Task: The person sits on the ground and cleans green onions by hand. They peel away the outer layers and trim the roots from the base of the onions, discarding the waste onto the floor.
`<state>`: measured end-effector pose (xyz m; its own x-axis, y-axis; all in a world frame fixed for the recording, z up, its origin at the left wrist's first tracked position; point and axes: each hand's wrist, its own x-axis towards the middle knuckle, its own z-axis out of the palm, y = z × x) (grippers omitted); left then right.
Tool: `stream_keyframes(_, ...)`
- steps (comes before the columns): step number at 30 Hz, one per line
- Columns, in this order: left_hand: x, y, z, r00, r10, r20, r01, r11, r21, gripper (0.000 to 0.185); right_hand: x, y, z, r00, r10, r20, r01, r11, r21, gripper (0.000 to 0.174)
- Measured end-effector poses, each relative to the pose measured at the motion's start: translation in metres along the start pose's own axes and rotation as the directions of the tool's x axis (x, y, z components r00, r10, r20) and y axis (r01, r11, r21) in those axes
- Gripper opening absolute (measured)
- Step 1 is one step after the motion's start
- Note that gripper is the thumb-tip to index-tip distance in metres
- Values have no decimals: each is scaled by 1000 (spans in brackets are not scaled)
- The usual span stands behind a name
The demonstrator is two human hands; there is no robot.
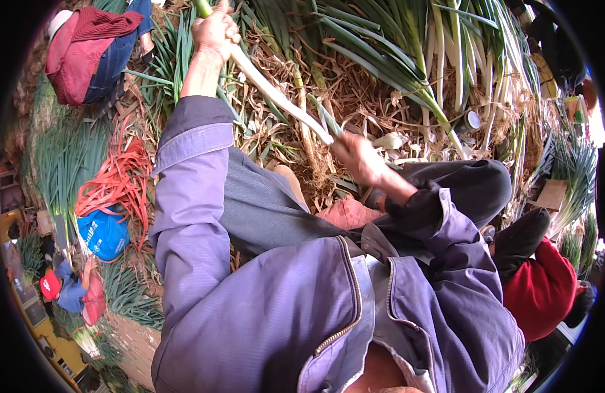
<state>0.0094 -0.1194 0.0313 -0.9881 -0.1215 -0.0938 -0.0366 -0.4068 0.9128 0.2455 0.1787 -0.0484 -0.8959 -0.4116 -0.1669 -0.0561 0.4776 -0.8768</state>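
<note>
A long Welsh onion stretches slantwise between my two hands above the littered ground. My left hand, at the top of the view, is closed around it where the white shank turns green. Down at the lower end of the white shank, my right hand has its fingers closed on the stalk; they are slightly blurred, and the root end is hidden. A strip of green leaf stands up beside that hand. Dry peeled skins and stringy roots lie below the onion, between my legs.
Uncleaned onions are heaped ahead to the right, near a small can. Red strapping and a blue bag lie to the left. People sit nearby: one in pink, one in red, another in a red cap.
</note>
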Motion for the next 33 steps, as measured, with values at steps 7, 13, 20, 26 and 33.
stream_keyframes(7,29,-5,-32,977,60,-203,-38,993,109,28,-31,67,21,995,-75,-65,36,887,-461,29)
stream_keyframes(13,-55,-41,85,992,130,-4,-129,989,75,28,56,-7,15,813,-412,-412,255,887,-384,46)
stream_keyframes(20,-81,-105,113,781,240,576,-511,777,368,52,107,-12,-138,504,-275,-818,242,955,-173,19)
stream_keyframes(26,-51,-261,-12,931,-49,362,-343,222,913,55,18,43,-498,88,-933,-348,-739,173,-651,26)
stream_keyframes(33,-107,-372,-65,921,-373,-108,193,196,961,75,-17,120,-363,702,181,-689,-604,664,-441,38)
